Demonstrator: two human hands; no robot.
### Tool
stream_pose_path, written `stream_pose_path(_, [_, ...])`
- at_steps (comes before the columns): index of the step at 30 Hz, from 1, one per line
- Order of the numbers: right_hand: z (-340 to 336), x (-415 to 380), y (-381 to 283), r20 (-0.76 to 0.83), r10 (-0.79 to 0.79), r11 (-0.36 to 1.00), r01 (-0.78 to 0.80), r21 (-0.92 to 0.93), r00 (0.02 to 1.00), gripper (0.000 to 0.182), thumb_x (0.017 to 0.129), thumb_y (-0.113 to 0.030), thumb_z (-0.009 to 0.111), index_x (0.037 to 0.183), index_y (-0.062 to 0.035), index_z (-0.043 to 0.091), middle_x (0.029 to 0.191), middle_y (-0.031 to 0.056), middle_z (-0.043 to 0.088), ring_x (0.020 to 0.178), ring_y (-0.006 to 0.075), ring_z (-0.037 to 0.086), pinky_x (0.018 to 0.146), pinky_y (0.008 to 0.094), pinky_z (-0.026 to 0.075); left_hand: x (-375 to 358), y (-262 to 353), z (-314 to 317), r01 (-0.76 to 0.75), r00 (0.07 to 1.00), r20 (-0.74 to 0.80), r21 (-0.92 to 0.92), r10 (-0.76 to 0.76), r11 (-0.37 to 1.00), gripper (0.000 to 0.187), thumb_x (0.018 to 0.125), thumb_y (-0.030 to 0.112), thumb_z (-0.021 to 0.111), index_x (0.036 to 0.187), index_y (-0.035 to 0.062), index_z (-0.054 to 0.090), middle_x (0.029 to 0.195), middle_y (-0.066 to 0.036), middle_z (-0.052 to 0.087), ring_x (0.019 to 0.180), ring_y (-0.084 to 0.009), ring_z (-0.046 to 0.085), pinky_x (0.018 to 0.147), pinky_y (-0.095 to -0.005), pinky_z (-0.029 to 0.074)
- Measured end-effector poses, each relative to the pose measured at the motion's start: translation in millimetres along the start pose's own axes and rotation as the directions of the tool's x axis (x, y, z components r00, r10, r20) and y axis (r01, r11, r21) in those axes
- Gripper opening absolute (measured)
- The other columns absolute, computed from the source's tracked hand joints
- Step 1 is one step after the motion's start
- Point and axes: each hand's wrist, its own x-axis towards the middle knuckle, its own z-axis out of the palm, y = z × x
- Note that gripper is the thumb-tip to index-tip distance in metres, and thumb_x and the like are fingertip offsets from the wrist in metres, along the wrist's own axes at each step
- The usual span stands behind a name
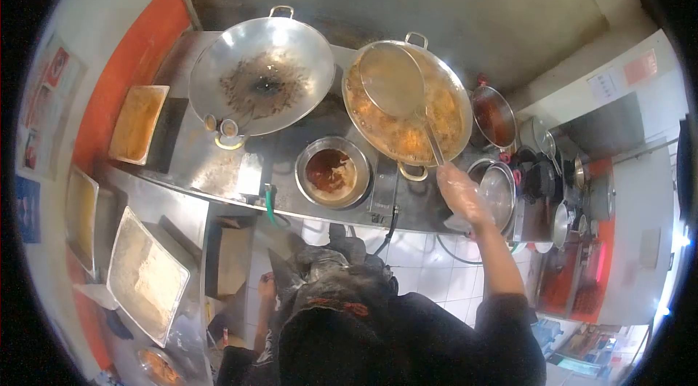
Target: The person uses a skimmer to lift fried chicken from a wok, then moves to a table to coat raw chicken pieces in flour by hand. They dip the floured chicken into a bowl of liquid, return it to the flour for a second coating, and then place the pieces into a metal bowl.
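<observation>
In a clear plastic glove, my right hand (462, 193) is closed around the handle of a large round skimmer (392, 81). The skimmer's wide head hangs over a big two-handled wok (351, 106) of bubbling oil, where orange-brown pieces are frying. Low beside my body hangs my left hand (267, 286), small in the view and away from the stove; its fingers are not clear. In front of me a steel bowl (300, 188) holds dark red-brown liquid with pale foam.
A second wok (305, 44) with dark residue sits at the left. Further left are a tray (138, 124) and a pan of pale flour (149, 284). At right stand a pot of red liquid (494, 118) and a steel colander (498, 197). A green hose (270, 204) hangs at the stove's front edge.
</observation>
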Motion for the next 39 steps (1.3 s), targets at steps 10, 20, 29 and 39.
stream_pose_path(10, [-12,-61,45,0.003,0.236,0.966,-0.235,-0.105,0.972,0.036,0.106,-0.034,0.040,0.119,-0.0071,0.060,0.112,0.0283,0.067,0.108,0.0510,0.062,0.094,0.0584,0.048,7,-55,-27,0.095,0.995,0.020,-0.079,-0.094,0.992,0.024,0.102,0.027,0.060,0.111,0.0050,0.064,0.100,-0.007,0.067,0.080,-0.0171,0.062,0.068,-0.0338,0.051])
stream_pose_path(20, [40,-88,41,-0.142,0.227,0.953,-0.250,-0.169,0.963,0.030,0.107,-0.031,0.045,0.110,-0.0088,0.065,0.095,0.0166,0.071,0.093,0.0390,0.068,0.082,0.0509,0.053,0,-36,-65,0.492,0.865,0.120,-0.006,-0.488,0.871,0.024,0.103,0.030,0.058,0.114,0.0088,0.061,0.107,-0.006,0.064,0.084,-0.0209,0.064,0.069,-0.0368,0.053])
stream_pose_path(29, [105,-130,113,-0.323,0.014,0.910,0.122,0.395,0.946,0.017,0.102,-0.015,0.052,0.109,-0.0077,0.065,0.086,0.0071,0.061,0.067,0.0199,0.061,0.058,0.0332,0.050,-32,4,-51,0.182,0.980,0.096,-0.050,-0.176,0.982,0.029,0.100,0.030,0.061,0.119,0.0077,0.061,0.115,-0.010,0.065,0.098,-0.0253,0.066,0.081,-0.0419,0.054])
stream_pose_path(39, [152,-171,314,-0.255,0.078,0.967,-0.135,-0.216,0.964,0.034,0.099,-0.027,0.055,0.122,-0.0040,0.066,0.109,0.0243,0.069,0.100,0.0435,0.066,0.084,0.0505,0.052,-138,-85,-34,0.093,0.996,-0.027,0.181,-0.090,0.979,0.036,0.093,0.028,0.066,0.117,0.0014,0.064,0.103,-0.014,0.072,0.097,-0.0292,0.069,0.086,-0.0424,0.055])
